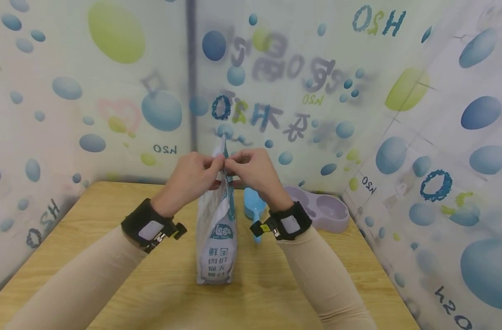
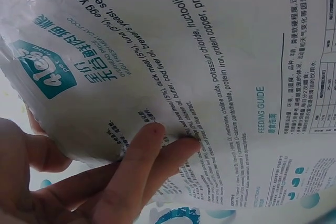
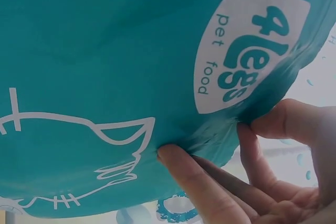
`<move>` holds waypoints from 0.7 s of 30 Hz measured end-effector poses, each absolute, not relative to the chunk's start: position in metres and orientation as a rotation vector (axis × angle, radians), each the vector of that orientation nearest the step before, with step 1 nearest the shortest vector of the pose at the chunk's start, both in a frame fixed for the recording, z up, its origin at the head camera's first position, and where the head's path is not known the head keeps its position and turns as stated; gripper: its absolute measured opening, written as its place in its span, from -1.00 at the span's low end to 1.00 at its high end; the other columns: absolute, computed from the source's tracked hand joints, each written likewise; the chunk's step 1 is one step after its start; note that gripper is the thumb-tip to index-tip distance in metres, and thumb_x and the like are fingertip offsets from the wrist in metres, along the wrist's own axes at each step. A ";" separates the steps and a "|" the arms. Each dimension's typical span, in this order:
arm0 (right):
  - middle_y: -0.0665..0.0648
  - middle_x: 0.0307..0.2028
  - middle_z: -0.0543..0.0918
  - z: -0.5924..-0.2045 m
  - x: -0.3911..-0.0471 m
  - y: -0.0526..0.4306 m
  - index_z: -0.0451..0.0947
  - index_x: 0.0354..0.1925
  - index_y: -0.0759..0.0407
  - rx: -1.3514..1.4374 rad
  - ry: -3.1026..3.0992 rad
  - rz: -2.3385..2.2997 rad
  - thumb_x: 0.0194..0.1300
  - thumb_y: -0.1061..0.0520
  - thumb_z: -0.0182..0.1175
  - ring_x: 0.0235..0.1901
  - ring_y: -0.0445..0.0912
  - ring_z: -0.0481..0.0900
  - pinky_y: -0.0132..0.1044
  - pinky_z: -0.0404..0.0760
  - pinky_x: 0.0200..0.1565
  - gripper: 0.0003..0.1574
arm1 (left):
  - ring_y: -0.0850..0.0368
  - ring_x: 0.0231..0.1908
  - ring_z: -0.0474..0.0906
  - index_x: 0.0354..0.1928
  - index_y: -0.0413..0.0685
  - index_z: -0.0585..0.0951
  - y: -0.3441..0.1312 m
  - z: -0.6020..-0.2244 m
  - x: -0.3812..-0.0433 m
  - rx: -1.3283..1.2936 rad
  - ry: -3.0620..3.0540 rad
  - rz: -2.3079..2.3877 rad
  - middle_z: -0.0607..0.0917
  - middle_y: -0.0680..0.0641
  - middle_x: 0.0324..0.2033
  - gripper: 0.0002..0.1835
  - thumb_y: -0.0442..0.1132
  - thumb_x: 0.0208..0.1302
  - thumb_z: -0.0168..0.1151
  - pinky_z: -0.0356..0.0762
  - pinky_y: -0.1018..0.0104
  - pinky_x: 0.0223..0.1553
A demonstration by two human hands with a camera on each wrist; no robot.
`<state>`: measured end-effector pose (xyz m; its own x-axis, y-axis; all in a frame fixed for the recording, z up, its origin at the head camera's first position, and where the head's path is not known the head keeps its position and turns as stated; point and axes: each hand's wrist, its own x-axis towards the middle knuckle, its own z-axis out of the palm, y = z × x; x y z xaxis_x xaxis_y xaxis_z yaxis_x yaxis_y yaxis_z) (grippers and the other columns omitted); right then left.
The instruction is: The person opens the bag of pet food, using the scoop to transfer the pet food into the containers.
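Observation:
A bag of cat food (image 1: 216, 263) stands upright on the wooden table, narrow side toward me. At its top edge, my left hand (image 1: 192, 173) pinches the bag from the left, some fingers lying along the white printed face in the left wrist view. Opposite it, my right hand (image 1: 254, 170) pinches the edge between thumb and index finger, and its other fingers touch the teal face (image 3: 79, 51) with the cat outline. Both sets of fingertips nearly meet in the head view. The bag's top looks flat and narrow there.
Behind the bag to the right lies a blue scoop (image 1: 255, 206), partly covered by my right hand. Farther right is a lilac double pet bowl (image 1: 337, 221). Bubble-printed curtains (image 1: 160, 59) enclose the table (image 1: 111, 256) at the back and sides.

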<state>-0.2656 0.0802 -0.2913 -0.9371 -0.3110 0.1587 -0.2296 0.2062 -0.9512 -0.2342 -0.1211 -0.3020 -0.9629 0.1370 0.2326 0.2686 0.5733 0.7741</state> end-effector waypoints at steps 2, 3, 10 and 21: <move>0.24 -0.09 0.91 -0.291 -0.267 0.080 0.89 -0.04 0.28 -0.511 2.401 -1.853 0.63 0.12 0.46 -0.12 0.01 0.93 0.19 0.92 0.10 -0.78 | 0.02 -0.18 0.97 0.13 -0.02 0.95 -0.121 -0.302 -0.234 -0.343 -2.656 -1.345 0.97 -0.19 -0.07 -0.46 0.11 0.88 0.05 0.86 0.16 -0.05; 0.23 -0.10 0.91 -0.291 -0.267 0.080 0.89 -0.05 0.28 -0.501 2.407 -1.847 0.63 0.12 0.46 -0.11 0.03 0.93 0.13 0.94 0.07 -0.78 | 0.02 -0.18 0.97 0.12 -0.02 0.95 -0.120 -0.302 -0.234 -0.341 -2.658 -1.344 0.97 -0.18 -0.09 -0.46 0.11 0.87 0.05 0.86 0.17 -0.05; 0.25 -0.09 0.88 -0.291 -0.266 0.078 0.88 -0.06 0.32 -0.479 2.434 -1.840 0.61 0.17 0.39 -0.02 0.18 0.93 -0.08 0.96 -0.06 -0.78 | -0.03 -0.15 0.99 -0.02 -0.07 0.97 -0.120 -0.300 -0.235 -0.331 -2.664 -1.360 0.96 -0.17 -0.26 -0.45 0.06 0.85 0.05 0.87 0.15 -0.04; 0.20 -0.12 0.88 -0.294 -0.265 0.077 0.87 -0.12 0.29 -0.444 2.405 -1.894 0.67 0.11 0.37 -0.14 -0.03 0.89 -0.08 0.96 -0.04 -0.73 | -0.08 -0.10 1.00 0.08 -0.09 0.96 -0.118 -0.302 -0.236 -0.316 -2.646 -1.417 0.97 -0.22 -0.19 -0.49 0.04 0.84 0.09 0.91 -0.04 0.12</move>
<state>-0.2646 0.0766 -0.2936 -0.9576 -0.2524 0.1386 -0.1939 0.2094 -0.9584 -0.2358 -0.1181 -0.3024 -0.9704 0.1251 0.2065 0.2412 0.5390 0.8071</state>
